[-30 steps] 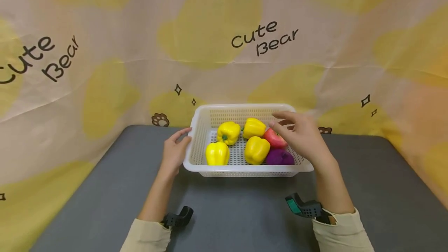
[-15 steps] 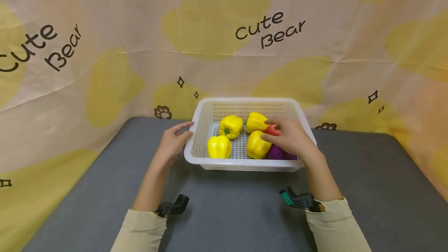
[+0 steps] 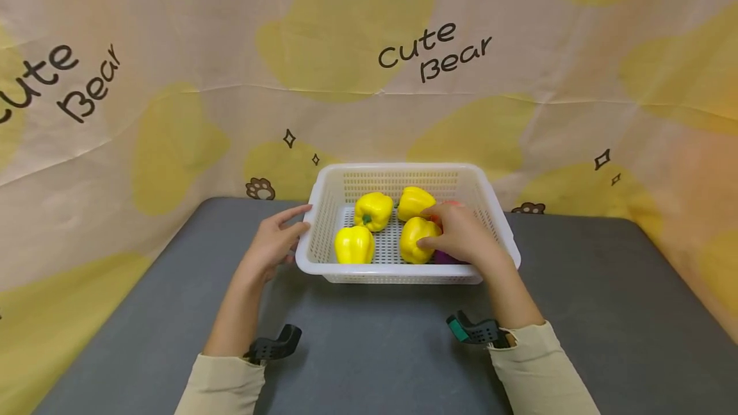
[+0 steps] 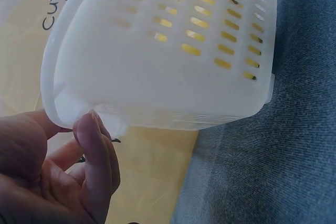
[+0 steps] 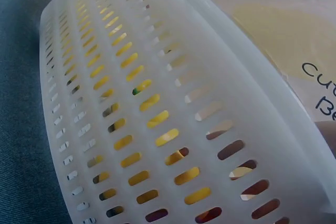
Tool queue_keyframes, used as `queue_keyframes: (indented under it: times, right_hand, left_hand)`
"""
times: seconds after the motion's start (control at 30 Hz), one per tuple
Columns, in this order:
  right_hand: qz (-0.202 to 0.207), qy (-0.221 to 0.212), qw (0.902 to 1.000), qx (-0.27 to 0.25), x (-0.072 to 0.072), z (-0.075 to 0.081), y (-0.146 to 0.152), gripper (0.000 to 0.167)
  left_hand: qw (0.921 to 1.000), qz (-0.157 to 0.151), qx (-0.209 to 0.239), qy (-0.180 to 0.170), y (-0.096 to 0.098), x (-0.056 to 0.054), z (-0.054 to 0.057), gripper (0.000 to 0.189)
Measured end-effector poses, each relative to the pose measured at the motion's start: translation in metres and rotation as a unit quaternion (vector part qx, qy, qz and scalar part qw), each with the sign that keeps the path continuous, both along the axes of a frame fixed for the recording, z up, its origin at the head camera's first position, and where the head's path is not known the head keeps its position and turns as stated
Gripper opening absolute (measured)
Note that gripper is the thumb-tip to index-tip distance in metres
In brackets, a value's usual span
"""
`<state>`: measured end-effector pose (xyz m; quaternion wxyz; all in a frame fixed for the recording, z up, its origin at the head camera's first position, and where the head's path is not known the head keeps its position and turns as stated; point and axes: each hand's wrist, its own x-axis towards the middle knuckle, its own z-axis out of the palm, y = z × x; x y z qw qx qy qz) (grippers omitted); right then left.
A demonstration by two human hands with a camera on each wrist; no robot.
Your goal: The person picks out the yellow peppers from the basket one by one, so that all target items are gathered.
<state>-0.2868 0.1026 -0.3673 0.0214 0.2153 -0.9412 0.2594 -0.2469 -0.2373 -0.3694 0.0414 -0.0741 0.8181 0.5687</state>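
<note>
A white slotted plastic basket holds several yellow bell peppers. My left hand grips the basket's left rim; in the left wrist view, its fingers curl at the rim's corner. Inside the basket, my right hand has thumb and index finger around the front right yellow bell pepper. Behind that one lies another yellow bell pepper. Two more, a rear one and a front one, sit on the left. My right hand mostly hides a red fruit and a purple thing.
The basket stands on a dark grey table, near its back edge. Behind hangs a yellow and cream cloth printed with "Cute Bear". In the right wrist view, the basket's slotted wall blocks most of the scene.
My right hand has moved left and down from over the basket's right side to the front right pepper, covering most of the red and purple things. The left hand stays at the rim.
</note>
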Motion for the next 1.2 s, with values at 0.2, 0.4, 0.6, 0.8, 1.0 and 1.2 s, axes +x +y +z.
queue_keyframes:
  times: [0.2, 0.4, 0.6, 0.8, 1.0, 1.2]
  right_hand:
    - [0.009, -0.031, 0.9994, 0.007, 0.002, -0.001, -0.005, 0.06]
    - [0.026, -0.052, 0.9982, 0.017, 0.005, -0.001, -0.007, 0.073]
    - [0.028, -0.067, 0.9972, 0.019, 0.006, 0.0, -0.009, 0.076]
    - [0.027, -0.071, 0.9968, 0.027, 0.006, 0.0, -0.01, 0.078]
    - [0.025, -0.071, 0.9967, 0.032, 0.007, 0.0, -0.01, 0.08]
    - [0.009, -0.053, 0.9976, 0.042, 0.006, -0.001, -0.011, 0.073]
  left_hand:
    - [1.0, 0.005, 0.002, 0.0, -0.001, 0.001, 0.0, 0.049]
    - [1.0, 0.003, 0.005, -0.001, 0.0, 0.0, 0.0, 0.049]
    - [1.0, 0.007, 0.005, 0.0, 0.0, 0.0, -0.001, 0.049]
    - [0.9999, 0.009, 0.008, -0.001, -0.001, 0.0, -0.001, 0.049]
    - [0.9999, 0.007, 0.009, 0.0, 0.0, 0.0, -0.001, 0.049]
    - [1.0, 0.006, 0.005, 0.0, 0.0, -0.001, -0.001, 0.049]
